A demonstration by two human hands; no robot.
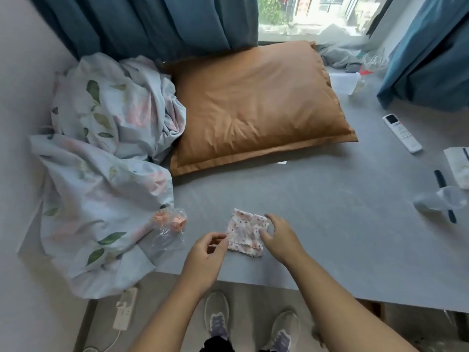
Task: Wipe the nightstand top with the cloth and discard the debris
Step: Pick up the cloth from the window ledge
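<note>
A small folded cloth [245,231], white with a pink flower print, lies on the grey surface [317,224] near its front edge. My right hand [279,236] rests on the cloth's right side, thumb and fingers spread over its edge. My left hand [205,255] is at the cloth's lower left corner with its fingertips pinched together at the hem. A crumpled clear plastic wrapper [168,231] with orange pieces inside lies just left of the cloth.
A brown pillow [256,105] and a bunched floral sheet [101,153] fill the back and left. At the right are a white remote [402,132], a clear plastic cup [440,201] and a dark comb [444,194]. A power strip [125,308] lies on the floor.
</note>
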